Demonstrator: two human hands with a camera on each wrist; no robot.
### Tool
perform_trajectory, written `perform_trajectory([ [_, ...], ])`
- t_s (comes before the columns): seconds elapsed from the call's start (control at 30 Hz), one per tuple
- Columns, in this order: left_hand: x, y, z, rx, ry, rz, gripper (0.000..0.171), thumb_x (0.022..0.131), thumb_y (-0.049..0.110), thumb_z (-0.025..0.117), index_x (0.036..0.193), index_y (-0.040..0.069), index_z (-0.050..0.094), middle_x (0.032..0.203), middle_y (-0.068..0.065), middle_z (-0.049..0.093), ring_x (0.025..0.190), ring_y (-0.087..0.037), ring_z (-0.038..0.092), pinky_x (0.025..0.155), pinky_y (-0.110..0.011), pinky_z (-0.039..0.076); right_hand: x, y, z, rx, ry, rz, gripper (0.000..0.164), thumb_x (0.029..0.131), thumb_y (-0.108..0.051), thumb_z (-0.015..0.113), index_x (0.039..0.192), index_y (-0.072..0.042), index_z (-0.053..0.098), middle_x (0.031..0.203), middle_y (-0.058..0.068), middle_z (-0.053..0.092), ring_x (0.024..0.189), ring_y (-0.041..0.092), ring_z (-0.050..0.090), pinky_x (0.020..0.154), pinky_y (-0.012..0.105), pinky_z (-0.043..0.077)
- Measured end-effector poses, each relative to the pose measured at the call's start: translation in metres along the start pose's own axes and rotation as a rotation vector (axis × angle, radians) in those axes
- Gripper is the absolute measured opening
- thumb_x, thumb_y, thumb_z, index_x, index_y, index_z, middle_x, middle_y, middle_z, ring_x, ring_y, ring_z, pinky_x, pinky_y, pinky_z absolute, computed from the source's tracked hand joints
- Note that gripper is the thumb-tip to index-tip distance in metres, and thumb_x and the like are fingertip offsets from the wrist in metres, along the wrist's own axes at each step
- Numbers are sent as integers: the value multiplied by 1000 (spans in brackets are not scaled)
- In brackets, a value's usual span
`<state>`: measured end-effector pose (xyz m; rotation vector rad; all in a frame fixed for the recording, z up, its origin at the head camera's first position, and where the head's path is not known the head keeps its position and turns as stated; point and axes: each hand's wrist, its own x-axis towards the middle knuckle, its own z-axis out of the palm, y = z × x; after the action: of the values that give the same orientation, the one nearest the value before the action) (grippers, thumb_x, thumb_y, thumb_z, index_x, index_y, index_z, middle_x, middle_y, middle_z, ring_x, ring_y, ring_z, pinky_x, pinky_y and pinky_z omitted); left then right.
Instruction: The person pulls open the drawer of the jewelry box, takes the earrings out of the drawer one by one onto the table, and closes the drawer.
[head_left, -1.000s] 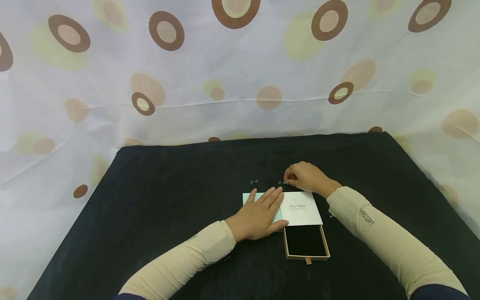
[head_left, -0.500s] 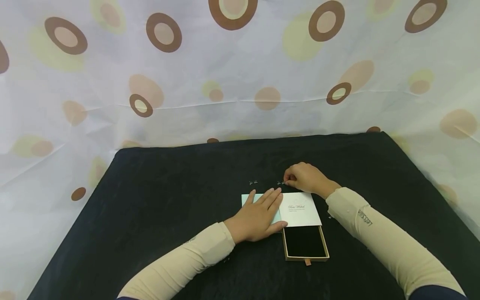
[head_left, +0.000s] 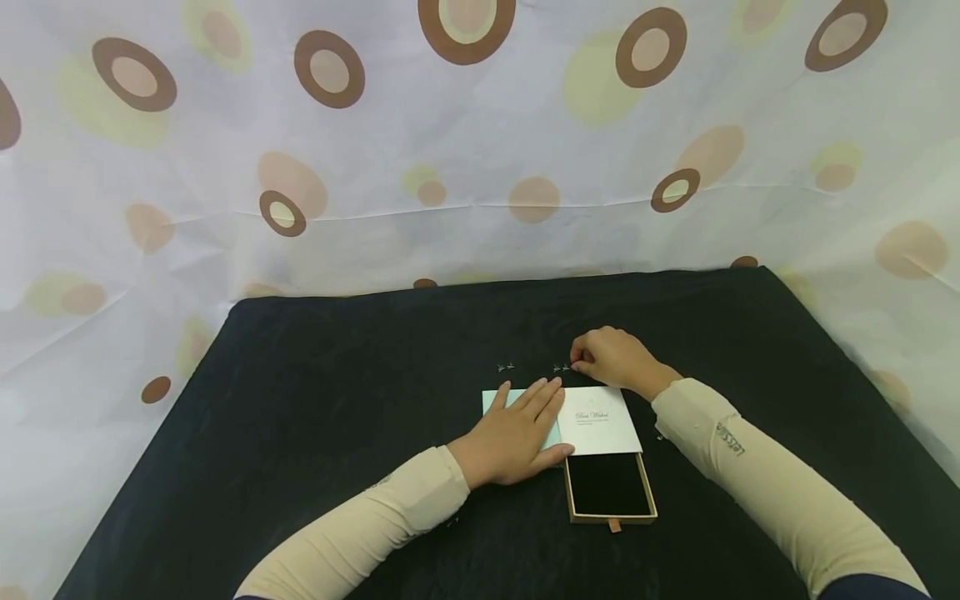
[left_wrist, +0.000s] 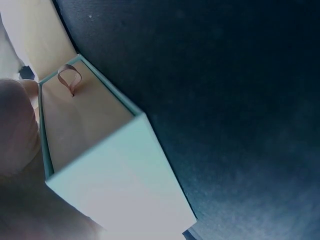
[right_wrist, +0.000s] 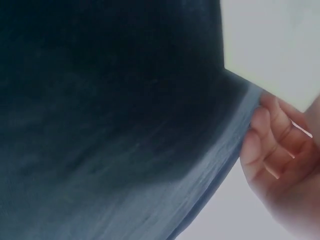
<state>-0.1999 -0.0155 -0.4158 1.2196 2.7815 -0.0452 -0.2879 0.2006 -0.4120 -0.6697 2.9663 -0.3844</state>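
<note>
My left hand (head_left: pixel 513 433) lies flat with its fingers spread over a mint-green box (left_wrist: pixel 125 175), whose end shows a ribbon loop (left_wrist: pixel 70 75). The thumb reaches the edge of a white-topped box (head_left: pixel 596 421) alongside, printed with small lettering. Its black-lined drawer (head_left: pixel 615 518) is pulled out towards me. Behind the boxes, my right hand (head_left: pixel 618 358) has its fingers curled, thumb near forefinger, just right of two tiny silvery pieces (head_left: pixel 557 368). Whether anything lies between those fingertips is too small to see. Two similar silvery pieces (head_left: pixel 502 367) lie further left.
Black cloth (head_left: pixel 337 400) covers the table. A white curtain (head_left: pixel 420 242) with brown and yellow ovals hangs behind its far edge. A tan tab (head_left: pixel 615 527) sticks out from the drawer's front.
My right hand has shifted slightly right, away from the nearer pair of silvery pieces. The left hand and boxes keep their places; the whole view shifts a little.
</note>
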Motion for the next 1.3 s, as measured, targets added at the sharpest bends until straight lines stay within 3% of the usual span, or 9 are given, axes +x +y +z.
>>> perform_trajectory([
  [0.17, 2, -1, 0, -1, -5, 1, 75, 99, 60, 20, 155, 11, 10, 162, -4, 6, 148, -18, 6, 114, -56, 15, -7, -3, -5, -29, 26, 55, 14, 90, -18, 67, 97, -5, 71, 77, 1, 65, 61, 11, 54, 56, 28, 45],
  [0.33, 1, -1, 2, -14, -8, -1, 75, 99, 60, 21, 155, 11, 11, 162, -3, 6, 148, -18, 5, 114, -55, 15, -25, -12, -12, -36, 111, 64, 15, 91, -18, 66, 97, -5, 71, 81, 3, 66, 61, 11, 56, 54, 29, 47],
  [0.8, 5, -7, 2, -3, 14, 2, 74, 100, 59, 20, 155, 11, 11, 162, -3, 7, 148, -18, 6, 114, -56, 15, -95, -44, -34, -59, 287, -25, 5, 86, -14, 70, 89, -10, 73, 75, -3, 63, 61, 6, 50, 53, 25, 41],
  [1.13, 4, -6, 1, -12, 1, 1, 74, 100, 58, 21, 155, 10, 10, 162, -4, 5, 148, -18, 5, 114, -56, 14, -159, -71, -27, -52, 347, -5, 8, 81, -20, 77, 77, -21, 69, 67, -17, 53, 57, -3, 44, 50, 21, 39],
  [1.3, 5, -7, 0, 0, -7, 3, 74, 100, 58, 19, 155, 10, 9, 162, -4, 5, 148, -18, 4, 114, -56, 14, -187, -80, -15, -39, 312, 53, 14, 81, -24, 77, 71, -27, 67, 64, -23, 49, 56, -7, 40, 49, 20, 38],
])
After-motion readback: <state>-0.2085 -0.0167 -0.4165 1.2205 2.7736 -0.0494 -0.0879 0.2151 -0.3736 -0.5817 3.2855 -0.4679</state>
